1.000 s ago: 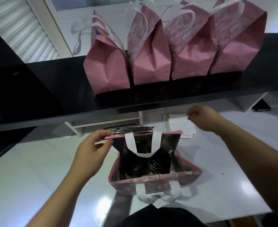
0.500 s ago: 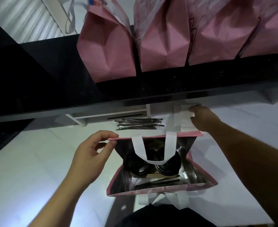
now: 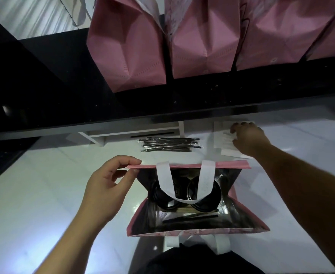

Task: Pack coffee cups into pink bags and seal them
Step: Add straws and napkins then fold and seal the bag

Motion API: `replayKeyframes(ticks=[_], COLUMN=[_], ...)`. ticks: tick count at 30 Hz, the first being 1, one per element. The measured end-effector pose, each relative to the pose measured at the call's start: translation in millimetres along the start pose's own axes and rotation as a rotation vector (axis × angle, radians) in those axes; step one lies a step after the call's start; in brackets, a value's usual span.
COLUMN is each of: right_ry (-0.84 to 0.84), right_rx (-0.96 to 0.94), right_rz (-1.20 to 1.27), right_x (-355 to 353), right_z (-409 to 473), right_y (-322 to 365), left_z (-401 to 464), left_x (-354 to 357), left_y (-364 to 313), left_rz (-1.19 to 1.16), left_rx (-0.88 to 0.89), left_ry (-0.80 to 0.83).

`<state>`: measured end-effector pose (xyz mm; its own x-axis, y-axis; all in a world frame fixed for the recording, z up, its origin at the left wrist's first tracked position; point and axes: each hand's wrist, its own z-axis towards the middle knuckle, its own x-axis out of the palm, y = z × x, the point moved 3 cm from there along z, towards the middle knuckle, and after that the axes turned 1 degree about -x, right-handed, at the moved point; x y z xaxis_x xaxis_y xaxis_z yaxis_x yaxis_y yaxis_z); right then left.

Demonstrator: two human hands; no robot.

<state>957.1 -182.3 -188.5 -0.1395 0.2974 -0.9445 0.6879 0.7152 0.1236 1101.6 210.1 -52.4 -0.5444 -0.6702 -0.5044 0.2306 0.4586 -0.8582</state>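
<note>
pink bag [image 3: 197, 232]: non-woven, foil-lined, standing open on the white counter [image 3: 44, 194] directly below the camera; mouth spread wide, far rim pulled taut.
coffee cups [image 3: 186, 194]: two dark-lidded cups side by side deep in the bag, against its far wall; a dark straw-like stick lies in the bag on their near side.
far handle [image 3: 184, 184]: white strap drooping inward across both lids.
left hand [image 3: 107, 186]: thumb and fingers pinch the far-left corner of the bag's rim, holding the mouth open.
right hand [image 3: 249, 139]: well apart from the bag, fingers curled on the stack of white papers [image 3: 221, 139] at the back of the counter; whether a sheet is actually caught between them cannot be told.
straws [image 3: 168, 144]: wrapped bundle lying between the bag and the shelf edge, untouched.
sealed bags [image 3: 202, 36]: row of closed pink bags on the black shelf [image 3: 44, 86] above.
risk, support: the bag is steadied at one corner only; a tug there could skew the soft wall and tip the cups.
risk, paper: thin stacked sheets may lift several at once or slide away under a one-handed pick.
risk, handle: the strap over the lids could snag whatever is dropped in, or get folded inside at sealing.
risk, reach: the right forearm passes close over the bag's right corner and could knock it on return.
</note>
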Motion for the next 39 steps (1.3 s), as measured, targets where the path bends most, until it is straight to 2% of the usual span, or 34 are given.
replayKeyframes(ticks=[5,13,19,23,26,33,36,39], right_ry=[-0.096,-0.216,-0.318,-0.356,-0.309,-0.123,-0.037,-0.048], right_rx=[-0.054,-0.087,-0.121,-0.121,-0.224,-0.402,-0.457,-0.494], right_rz=[-0.008,0.292,0.520,0.703,0.731,0.628,0.448,0.162], right_x=[1,-29,-82,-127,-157,-186,-177,-155], right_z=[-10,-54,-127,-182,-221,-268,-268,-255], right_y=[-6,-1,13,29,47,87,113,140], left_z=[1,1,-1,0,1,12,18,22], left_x=[0,-1,-1,-3,-3,3,10,17], left_y=[2,1,-1,-8,-12,-14,-12,-12], left_rz=[-0.003,-0.047,0.007,0.166,0.200,0.119,0.042,-0.021], left_rx=[-0.001,0.052,0.139,0.252,0.302,0.251,0.176,0.114], left_ry=[-0.009,0.015,0.081,0.122,0.158,0.128,0.094,0.076])
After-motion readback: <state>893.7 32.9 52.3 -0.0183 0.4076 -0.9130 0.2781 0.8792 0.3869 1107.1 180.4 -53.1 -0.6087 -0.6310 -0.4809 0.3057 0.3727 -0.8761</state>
